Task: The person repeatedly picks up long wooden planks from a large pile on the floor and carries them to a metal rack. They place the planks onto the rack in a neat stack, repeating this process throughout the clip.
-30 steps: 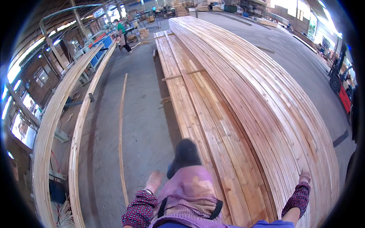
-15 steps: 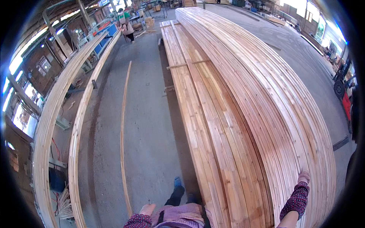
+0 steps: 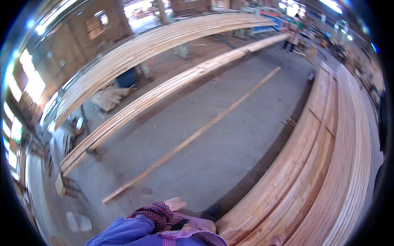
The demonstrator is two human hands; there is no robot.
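My left hand (image 3: 175,203) hangs in front of my body, below a patterned sleeve cuff, with its fingers stretched out and nothing visible in them. At the lower edge, my right hand (image 3: 278,240) is a small blurred patch against the long stack of wooden boards (image 3: 287,172); its fingers do not show clearly. That stack curves away along my right side, with a thin cross strip (image 3: 322,122) lying over its lower part. On the concrete floor to my left lies a single long wooden strip (image 3: 197,136), apart from my left hand.
Beyond the strip, a narrow row of boards (image 3: 164,93) rests on low supports. Farther off, a wider raised stack of boards (image 3: 156,39) runs toward a blue machine (image 3: 262,26). Another person (image 3: 292,35) stands near it. A white bucket (image 3: 80,222) sits at lower left.
My view has swung left, bringing the floor strip and left-hand boards toward the middle. My right hand, earlier reaching onto the board stack, is now at the lower edge, nearer my body.
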